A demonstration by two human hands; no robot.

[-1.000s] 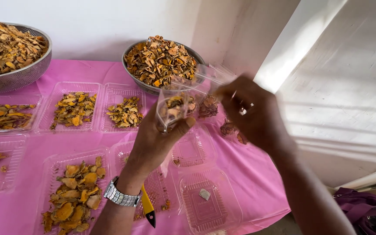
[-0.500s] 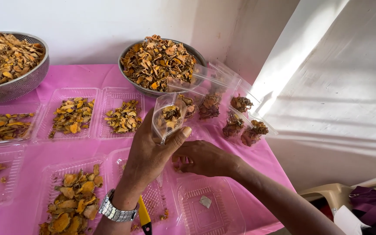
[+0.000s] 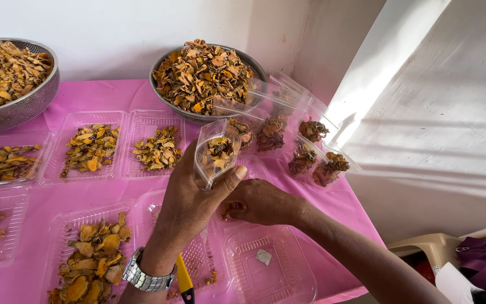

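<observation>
My left hand (image 3: 189,200) holds up a small clear plastic pouch (image 3: 216,155) partly filled with dried orange-brown slices. It wears a metal wristwatch (image 3: 142,276). My right hand (image 3: 260,202) is lower, just right of the left, knuckles up and fingers curled down at the pink-covered table (image 3: 113,95); what it touches is hidden. Behind the pouch stand several filled clear pouches (image 3: 310,152) in front of a metal bowl (image 3: 167,101) heaped with the same dried slices.
A metal colander (image 3: 21,110) of slices sits far left. Clear plastic trays (image 3: 88,149) with slices cover the table; a near tray (image 3: 268,267) holds a scrap. A yellow-handled tool (image 3: 185,281) lies by my left wrist. A white wall rises on the right.
My right hand came down from beside the raised pouch to the table under my left hand. My left hand has kept the pouch up, drifting slightly lower.
</observation>
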